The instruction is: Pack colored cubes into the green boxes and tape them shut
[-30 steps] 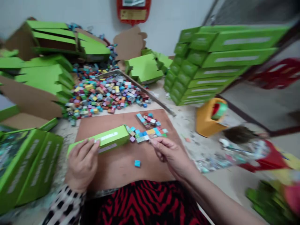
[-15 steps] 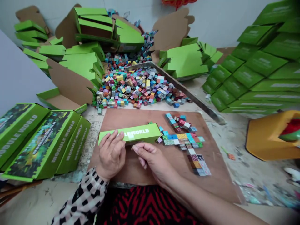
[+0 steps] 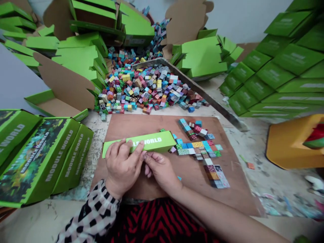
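Observation:
A long green box (image 3: 149, 143) printed "WORLD" lies on a brown board (image 3: 141, 125) in front of me. My left hand (image 3: 123, 167) rests over its left part, fingers curled on the box's near side. My right hand (image 3: 159, 168) meets it at the box's lower edge, fingers bent and touching the box. Just right of the box, small coloured cubes (image 3: 199, 148) lie in rows on the board. A single blue cube (image 3: 179, 178) peeks out beside my right wrist.
A big heap of coloured cubes (image 3: 144, 91) lies behind the board, with a grey bar (image 3: 202, 92) slanting past it. Closed green boxes (image 3: 37, 155) stack at the left and at the right (image 3: 275, 71); opened ones (image 3: 83, 57) pile up behind. A yellow holder (image 3: 291, 141) stands right.
The view swung left and down. My right hand left the cube rows and came to the box's lower edge, meeting my left hand. The box stayed on the board.

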`<move>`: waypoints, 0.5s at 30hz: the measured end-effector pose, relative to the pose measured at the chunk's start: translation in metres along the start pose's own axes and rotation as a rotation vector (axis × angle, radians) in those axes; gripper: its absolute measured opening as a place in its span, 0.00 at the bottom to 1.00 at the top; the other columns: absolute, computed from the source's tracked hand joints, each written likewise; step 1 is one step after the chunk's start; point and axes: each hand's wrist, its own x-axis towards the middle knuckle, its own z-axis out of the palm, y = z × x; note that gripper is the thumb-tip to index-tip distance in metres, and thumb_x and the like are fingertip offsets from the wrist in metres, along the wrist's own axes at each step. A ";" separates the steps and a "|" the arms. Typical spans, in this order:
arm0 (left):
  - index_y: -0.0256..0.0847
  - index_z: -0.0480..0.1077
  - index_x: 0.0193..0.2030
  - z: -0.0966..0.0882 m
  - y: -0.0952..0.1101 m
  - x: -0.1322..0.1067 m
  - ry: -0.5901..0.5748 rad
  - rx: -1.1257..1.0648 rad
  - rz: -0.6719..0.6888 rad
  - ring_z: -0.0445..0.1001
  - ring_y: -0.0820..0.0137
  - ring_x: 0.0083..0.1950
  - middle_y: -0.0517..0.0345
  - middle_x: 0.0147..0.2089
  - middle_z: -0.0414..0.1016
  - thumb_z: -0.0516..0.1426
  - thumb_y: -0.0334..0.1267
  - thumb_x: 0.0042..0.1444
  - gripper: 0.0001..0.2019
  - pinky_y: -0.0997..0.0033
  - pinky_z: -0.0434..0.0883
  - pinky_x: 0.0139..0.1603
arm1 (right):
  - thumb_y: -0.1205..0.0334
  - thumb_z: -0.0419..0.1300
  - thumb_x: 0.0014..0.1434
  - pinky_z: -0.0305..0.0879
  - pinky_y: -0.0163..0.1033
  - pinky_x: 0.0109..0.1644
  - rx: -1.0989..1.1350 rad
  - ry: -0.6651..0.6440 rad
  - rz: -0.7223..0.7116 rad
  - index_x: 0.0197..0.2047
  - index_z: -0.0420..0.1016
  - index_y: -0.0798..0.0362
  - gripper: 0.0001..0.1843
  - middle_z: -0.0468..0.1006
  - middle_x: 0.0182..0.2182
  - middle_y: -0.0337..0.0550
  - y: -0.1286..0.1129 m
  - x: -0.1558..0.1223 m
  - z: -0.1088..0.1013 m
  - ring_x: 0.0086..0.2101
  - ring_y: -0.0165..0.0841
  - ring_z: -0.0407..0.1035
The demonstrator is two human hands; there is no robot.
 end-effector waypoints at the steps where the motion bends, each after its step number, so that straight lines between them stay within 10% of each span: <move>1: 0.47 0.76 0.49 0.000 0.001 0.000 -0.008 0.007 -0.012 0.71 0.55 0.49 0.47 0.46 0.76 0.60 0.38 0.56 0.13 0.56 0.65 0.49 | 0.36 0.64 0.44 0.54 0.30 0.18 0.013 0.011 -0.012 0.22 0.68 0.53 0.26 0.66 0.11 0.32 0.002 0.002 0.001 0.14 0.23 0.56; 5: 0.48 0.76 0.47 0.003 0.003 -0.002 -0.021 0.063 -0.023 0.70 0.55 0.52 0.47 0.55 0.74 0.59 0.39 0.58 0.11 0.55 0.64 0.50 | 0.41 0.66 0.46 0.55 0.28 0.18 0.105 -0.005 0.001 0.22 0.70 0.54 0.23 0.68 0.11 0.33 0.006 0.003 0.002 0.13 0.22 0.58; 11: 0.46 0.74 0.50 0.004 0.003 -0.004 -0.039 0.110 -0.046 0.70 0.55 0.51 0.50 0.53 0.76 0.57 0.45 0.60 0.14 0.57 0.62 0.51 | 0.60 0.65 0.52 0.59 0.25 0.18 0.403 -0.096 0.386 0.42 0.74 0.56 0.15 0.78 0.22 0.38 -0.016 -0.015 -0.012 0.15 0.22 0.64; 15: 0.42 0.70 0.57 -0.003 0.003 0.002 -0.150 0.134 -0.049 0.69 0.55 0.50 0.48 0.52 0.75 0.55 0.46 0.61 0.20 0.57 0.61 0.50 | 0.62 0.56 0.59 0.60 0.28 0.19 0.145 -0.050 0.300 0.44 0.72 0.55 0.11 0.75 0.22 0.38 -0.025 -0.035 -0.024 0.16 0.23 0.63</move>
